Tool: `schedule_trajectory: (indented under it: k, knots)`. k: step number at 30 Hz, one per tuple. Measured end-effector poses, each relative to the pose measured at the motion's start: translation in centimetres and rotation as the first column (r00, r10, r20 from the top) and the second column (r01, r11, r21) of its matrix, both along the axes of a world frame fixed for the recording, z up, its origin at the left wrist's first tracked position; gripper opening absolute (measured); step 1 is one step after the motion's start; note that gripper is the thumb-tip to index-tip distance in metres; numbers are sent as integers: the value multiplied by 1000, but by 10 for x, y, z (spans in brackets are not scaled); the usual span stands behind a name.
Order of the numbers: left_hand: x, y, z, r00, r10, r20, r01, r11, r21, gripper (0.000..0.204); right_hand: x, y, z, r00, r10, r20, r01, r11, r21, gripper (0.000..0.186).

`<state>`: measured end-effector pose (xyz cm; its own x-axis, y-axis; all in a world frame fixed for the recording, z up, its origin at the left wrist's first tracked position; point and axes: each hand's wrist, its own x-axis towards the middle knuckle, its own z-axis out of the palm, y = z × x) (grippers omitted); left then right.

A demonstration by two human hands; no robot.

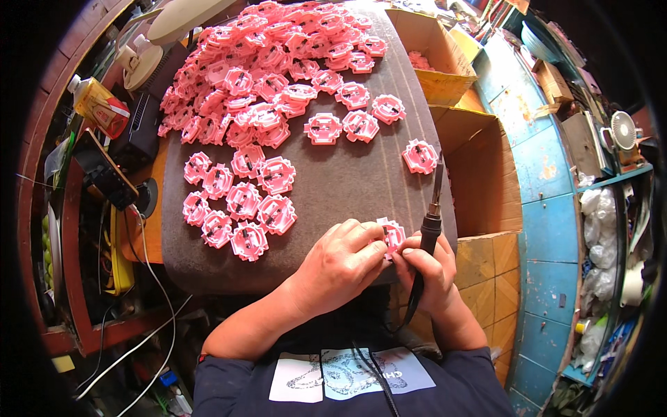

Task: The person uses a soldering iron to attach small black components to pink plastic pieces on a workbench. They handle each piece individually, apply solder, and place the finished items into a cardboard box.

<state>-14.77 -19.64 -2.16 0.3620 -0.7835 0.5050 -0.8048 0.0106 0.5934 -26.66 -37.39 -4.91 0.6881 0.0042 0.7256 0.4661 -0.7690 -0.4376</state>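
At the near right edge of the dark table point(326, 187), both my hands meet at a pink plastic part point(394, 235). The fingers of my left hand point(340, 257) are closed on its left side. My right hand point(432, 267) is wrapped round the black handle of a soldering iron point(431, 229), its metal tip pointing up and away. The right thumb and fingertips also reach the pink part's right side. One loose pink part point(420, 157) lies beyond the iron. Several more, with small black pieces inside, form a group point(243, 201) to the left.
A large heap of pink parts point(264, 62) covers the table's far end. Cardboard boxes point(479, 174) stand along the right side, beside blue cabinets point(542, 229). At left are a bottle point(103, 104), a phone on a stand point(104, 170) and a hanging white cable point(163, 285).
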Motion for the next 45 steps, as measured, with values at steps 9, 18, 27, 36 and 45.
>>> schedule_trajectory:
  k: [9, 18, 27, 36, 45]
  knots:
    - [1, 1, -3, 998, 26, -56, -29, 998, -51, 29, 4, 2, 0, 1000, 26, 10, -26, 1000, -6, 48]
    - [1, -4, -4, 982, 9, -187, -15, 999, -32, 36, 4, 8, -3, 994, 18, -104, 7, 971, 240, 42]
    - [2, -8, -5, 979, 36, -202, -39, 999, -13, 24, 2, 11, -11, 990, 36, -136, 9, 948, 319, 46]
    - [3, -6, 0, 967, 84, -241, -80, 996, 27, 18, -2, 15, -1, 1000, -23, 2, 24, 1000, -6, 51]
    - [5, -7, -4, 967, 102, -235, -98, 995, 29, 18, 8, 16, -11, 992, -82, 90, 82, 997, 11, 50]
